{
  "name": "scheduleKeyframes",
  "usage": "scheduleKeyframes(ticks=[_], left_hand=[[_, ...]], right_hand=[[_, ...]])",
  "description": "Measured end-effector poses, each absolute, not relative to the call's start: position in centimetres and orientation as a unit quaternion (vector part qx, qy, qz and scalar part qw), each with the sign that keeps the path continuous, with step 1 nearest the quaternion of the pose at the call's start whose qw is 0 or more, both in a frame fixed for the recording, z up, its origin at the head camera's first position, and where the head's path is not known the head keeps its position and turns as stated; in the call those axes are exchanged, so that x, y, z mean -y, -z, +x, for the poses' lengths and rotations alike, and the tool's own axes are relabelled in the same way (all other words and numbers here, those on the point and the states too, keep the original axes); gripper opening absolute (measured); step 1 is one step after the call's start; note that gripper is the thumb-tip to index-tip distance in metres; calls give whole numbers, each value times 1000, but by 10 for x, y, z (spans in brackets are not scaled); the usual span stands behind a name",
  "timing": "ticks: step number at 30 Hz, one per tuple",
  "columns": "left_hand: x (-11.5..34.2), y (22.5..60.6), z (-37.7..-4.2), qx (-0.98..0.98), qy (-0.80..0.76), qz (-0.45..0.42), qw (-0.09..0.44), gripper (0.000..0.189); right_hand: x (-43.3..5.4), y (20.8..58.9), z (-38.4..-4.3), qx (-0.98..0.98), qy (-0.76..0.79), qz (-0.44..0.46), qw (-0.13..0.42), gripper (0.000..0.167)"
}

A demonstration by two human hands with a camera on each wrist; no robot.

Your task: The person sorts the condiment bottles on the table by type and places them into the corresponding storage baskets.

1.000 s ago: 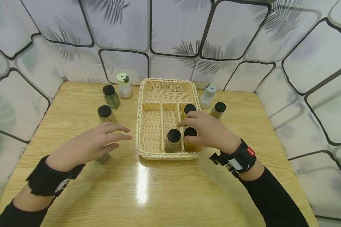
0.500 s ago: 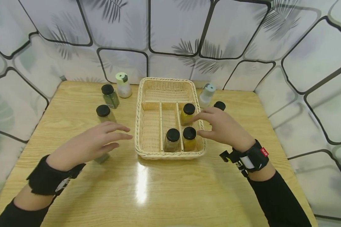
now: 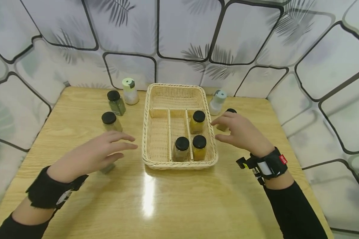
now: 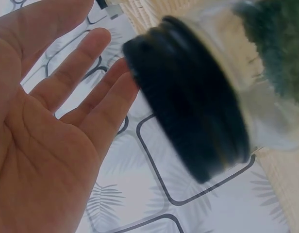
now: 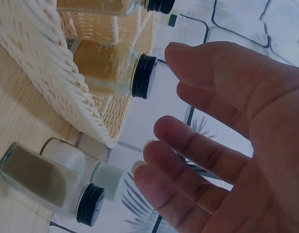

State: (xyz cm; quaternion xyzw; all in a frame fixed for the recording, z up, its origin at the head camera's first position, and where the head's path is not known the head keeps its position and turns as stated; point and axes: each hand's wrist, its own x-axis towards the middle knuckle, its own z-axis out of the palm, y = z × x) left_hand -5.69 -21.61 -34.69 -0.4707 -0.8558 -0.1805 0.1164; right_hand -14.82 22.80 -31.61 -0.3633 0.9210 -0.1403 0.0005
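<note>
A wicker basket point(image 3: 179, 165) stands mid-table. In its right compartment are two black-lidded jars of yellow spice, a back jar point(image 3: 197, 122) and a front jar point(image 3: 199, 148). Another black-lidded spice jar point(image 3: 181, 149) is in the middle compartment. Just right of the basket, my right hand point(image 3: 243, 132) hovers with fingers spread, holding nothing. A brownish spice jar point(image 5: 47, 182) is partly hidden behind it in the head view. Left of the basket, my left hand point(image 3: 94, 152) has relaxed fingers and grips nothing. A black-lidded jar of green herbs point(image 4: 188, 97) is close to it in the left wrist view.
Left of the basket stand a green herb jar point(image 3: 116, 103), a black-lidded jar point(image 3: 112, 122) and a shaker with a pale green cap point(image 3: 130, 91). A shaker with a pale blue cap point(image 3: 217, 102) is at back right. Patterned fabric point(image 3: 182, 30) walls the table point(image 3: 179, 205).
My right hand has drawn back to the right, from over the yellow spice jars to outside the basket. Both jars are now uncovered. My left hand has hardly moved.
</note>
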Motion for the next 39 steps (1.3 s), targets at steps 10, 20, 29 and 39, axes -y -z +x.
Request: scheduleKeyframes(ticks=[10,20,29,39], left_hand=[[218,345,-55,860,179,-464,113,59],[221,345,-57,861,182,-462,113,59],[223,344,-57,863,182,-459,112,59],[223,345,-55,869,178,-450,107,58]], right_hand=[[-243,324,-164,-931,154,-330,15,31],[-259,328,-179,-947,136,-291,5,39],[-264,334,-192,-948,144,-282,22,39],[-265,334,-200,-952,138,-274,27,38]])
